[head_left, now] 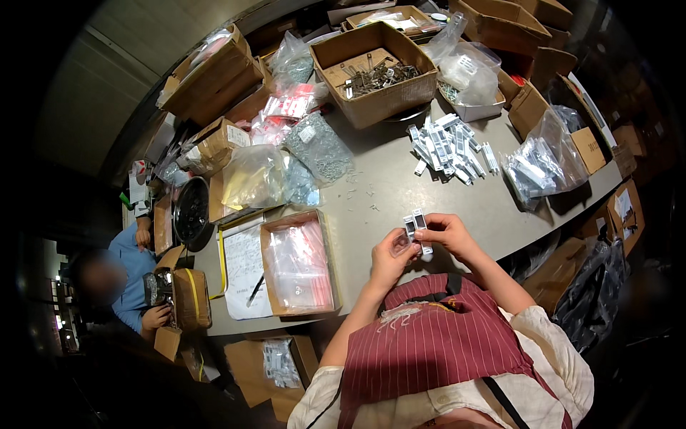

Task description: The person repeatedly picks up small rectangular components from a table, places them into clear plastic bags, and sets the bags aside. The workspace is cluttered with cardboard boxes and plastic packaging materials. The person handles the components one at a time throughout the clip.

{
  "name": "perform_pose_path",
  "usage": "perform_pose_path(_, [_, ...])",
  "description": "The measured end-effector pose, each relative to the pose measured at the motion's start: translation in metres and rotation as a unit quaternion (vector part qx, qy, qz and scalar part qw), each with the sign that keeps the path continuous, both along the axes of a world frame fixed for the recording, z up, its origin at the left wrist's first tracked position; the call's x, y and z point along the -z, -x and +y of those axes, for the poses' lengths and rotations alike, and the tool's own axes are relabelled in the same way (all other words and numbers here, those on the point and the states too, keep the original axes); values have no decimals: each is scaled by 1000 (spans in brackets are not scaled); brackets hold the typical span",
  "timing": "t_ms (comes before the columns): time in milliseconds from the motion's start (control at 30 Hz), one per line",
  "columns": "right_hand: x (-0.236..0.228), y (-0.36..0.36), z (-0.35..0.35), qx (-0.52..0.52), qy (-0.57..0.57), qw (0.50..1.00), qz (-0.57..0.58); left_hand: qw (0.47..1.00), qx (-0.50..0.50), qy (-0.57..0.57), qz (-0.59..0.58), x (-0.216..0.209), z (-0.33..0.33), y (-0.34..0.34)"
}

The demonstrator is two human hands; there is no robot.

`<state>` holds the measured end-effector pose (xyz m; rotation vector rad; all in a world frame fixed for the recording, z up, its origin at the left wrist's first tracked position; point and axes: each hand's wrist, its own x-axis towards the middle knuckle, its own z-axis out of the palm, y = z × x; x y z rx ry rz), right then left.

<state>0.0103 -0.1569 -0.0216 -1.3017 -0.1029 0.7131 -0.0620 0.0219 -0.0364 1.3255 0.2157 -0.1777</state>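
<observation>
Near the table's front edge, my left hand (392, 255) and my right hand (444, 234) are close together. Between them stand two narrow white-and-grey plastic pieces (419, 222) with dark rectangular openings. My right fingers are closed on the right-hand piece. Closed as well, my left hand has its fingers by the other piece, and something clear, perhaps a small plastic bag (400, 245), shows in its grip. Beyond my hands lies a loose pile of similar white-and-grey pieces (446, 146). A few tiny screws (371, 193) are scattered on the table to the left of the pile.
A cardboard box of metal parts (375, 75) stands at the back. Left are a bag of screws (320, 146), a box of clear bags (296, 264) and a written sheet with a pen (255, 289). A filled bag (539, 164) sits right. Another person (132, 268) works at far left.
</observation>
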Motion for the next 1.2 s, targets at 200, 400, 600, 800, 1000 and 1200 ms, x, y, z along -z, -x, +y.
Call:
perform_pose_path(200, [-2,2,3,24,-2,999,-26,990,39,83,108,-24,8,-3])
perform_pose_path(400, [-4,3,6,47,22,997,-51,993,10,88,81,-43,0,-1])
perform_pose_path(600, [1,6,10,64,89,970,-219,991,42,105,66,-20,8,-3])
perform_pose_path(800, [-11,-3,9,99,39,987,-116,985,62,157,23,-10,6,-7])
perform_pose_path(1000, [-60,-8,19,104,-47,984,-133,980,146,98,93,-36,2,-11])
perform_pose_path(1200, [-56,-9,26,17,-64,995,-68,972,118,179,92,-47,-4,-12])
